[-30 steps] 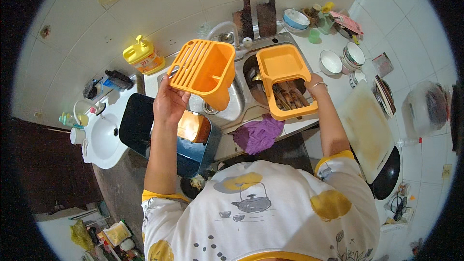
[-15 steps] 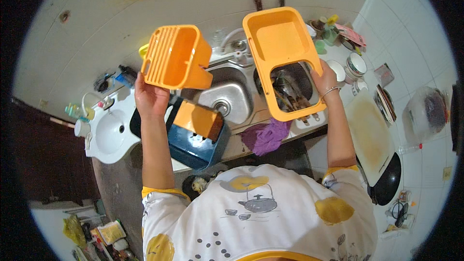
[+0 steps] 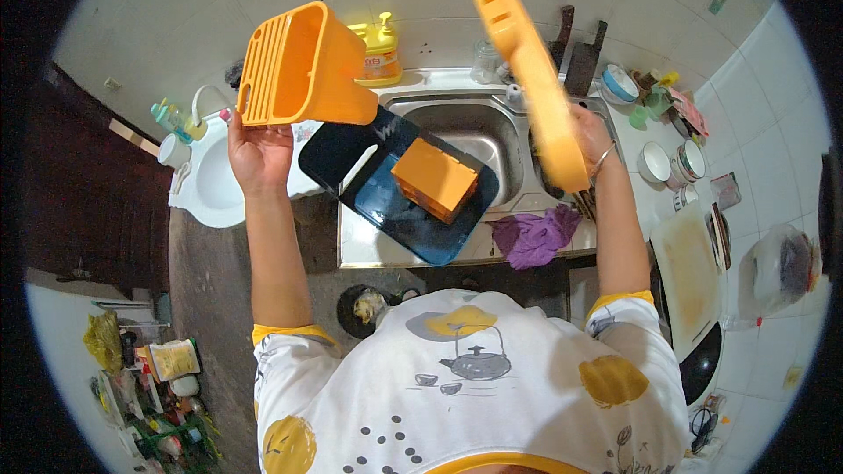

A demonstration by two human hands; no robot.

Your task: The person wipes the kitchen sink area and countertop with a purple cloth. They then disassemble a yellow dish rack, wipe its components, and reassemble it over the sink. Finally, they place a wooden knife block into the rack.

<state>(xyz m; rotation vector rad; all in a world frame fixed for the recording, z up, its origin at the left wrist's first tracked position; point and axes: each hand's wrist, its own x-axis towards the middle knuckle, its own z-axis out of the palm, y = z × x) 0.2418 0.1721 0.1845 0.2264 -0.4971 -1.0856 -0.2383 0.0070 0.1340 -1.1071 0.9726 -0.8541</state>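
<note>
My left hand (image 3: 262,156) grips the lower edge of an orange plastic holder (image 3: 338,79) with a slatted side, raised above the counter's left part. Higher on the right, my right hand (image 3: 594,136) is closed on an orange plastic tray frame (image 3: 543,79), turned nearly edge-on and slightly blurred. The frame hides part of that hand's fingers. Between my arms, a dark blue plastic bin (image 3: 373,202) rests on the counter at the sink's left front. Inside it sits a smaller orange block-shaped piece (image 3: 435,177).
Behind the bin is the steel sink (image 3: 479,127). A purple cloth (image 3: 536,237) lies at its front edge. Knives (image 3: 584,61) and a yellow pump bottle (image 3: 379,48) stand at the back. Bowls (image 3: 654,162) and a cutting board (image 3: 685,272) are right; a white washbasin (image 3: 219,180) is left.
The tray frame has turned from face-on to nearly edge-on and risen. The slatted holder has moved up and left. The view has shifted, showing more of the bin and the back wall.
</note>
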